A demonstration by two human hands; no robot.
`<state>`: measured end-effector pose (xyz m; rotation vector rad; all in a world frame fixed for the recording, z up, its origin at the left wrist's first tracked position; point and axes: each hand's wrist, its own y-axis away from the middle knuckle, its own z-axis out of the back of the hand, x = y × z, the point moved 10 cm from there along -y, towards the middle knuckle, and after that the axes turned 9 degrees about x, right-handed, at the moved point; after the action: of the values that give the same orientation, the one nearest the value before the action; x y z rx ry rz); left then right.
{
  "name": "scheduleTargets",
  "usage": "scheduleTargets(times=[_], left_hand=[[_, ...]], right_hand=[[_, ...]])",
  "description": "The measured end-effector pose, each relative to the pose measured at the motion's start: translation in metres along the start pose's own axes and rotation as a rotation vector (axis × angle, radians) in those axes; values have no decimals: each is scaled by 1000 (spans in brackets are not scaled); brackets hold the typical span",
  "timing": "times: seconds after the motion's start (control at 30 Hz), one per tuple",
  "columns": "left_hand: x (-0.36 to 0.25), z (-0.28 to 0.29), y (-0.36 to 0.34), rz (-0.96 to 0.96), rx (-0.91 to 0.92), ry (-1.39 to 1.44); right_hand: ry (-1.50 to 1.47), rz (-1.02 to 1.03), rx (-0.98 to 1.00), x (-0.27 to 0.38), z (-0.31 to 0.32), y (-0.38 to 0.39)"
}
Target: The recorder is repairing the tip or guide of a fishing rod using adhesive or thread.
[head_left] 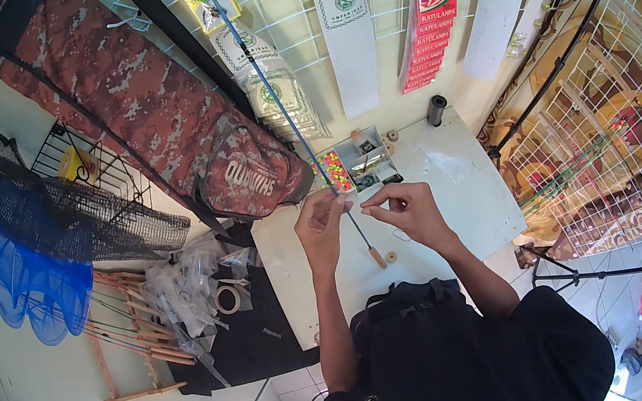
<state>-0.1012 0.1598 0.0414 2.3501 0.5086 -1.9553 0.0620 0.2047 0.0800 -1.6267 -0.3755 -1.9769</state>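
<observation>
A thin blue rod (275,96) with a cork-coloured handle (376,257) runs diagonally down over the white table (467,200). My left hand (318,231) grips it a little above the handle. Just right of the rod, my right hand (405,216) is pinched at thumb and forefinger; whatever is between them is too small to make out. Behind my hands lie bright red, yellow and green small pieces (333,172) and a grey compartment box (369,153). A small round tan piece (391,258) rests beside the handle.
A camouflage bag (135,121) hangs at upper left near dark netting (12,203) and blue mesh (37,293). Clear plastic bags (187,293) and a tape roll (227,299) lie left. Packets (425,36) hang on the back grid. A dark cylinder (436,111) stands behind; racks (580,112) occupy the right.
</observation>
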Motion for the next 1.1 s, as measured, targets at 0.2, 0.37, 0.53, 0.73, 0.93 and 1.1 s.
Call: scheduleTargets(times=[0.2,0.37,0.53,0.73,0.93,1.1], left_hand=[[-5,-5,8,-86,7,-40],[-7,-8,12,-92,4,-87],[-9,-14,14,-76,5,-87],[-8,-16,15,-47,5,-88],[-10,-19,14,-60,17,-123],[-12,-16,15,-88,-17,-172]], right_hand=[[134,84,5,27,-2,-11],[270,204,-28,42,-2,-13],[318,230,-39,46,-1,-13],[440,194,-43,49,0,-13],[455,185,-42,54,0,-14],[450,133,4,54,-1,-18]])
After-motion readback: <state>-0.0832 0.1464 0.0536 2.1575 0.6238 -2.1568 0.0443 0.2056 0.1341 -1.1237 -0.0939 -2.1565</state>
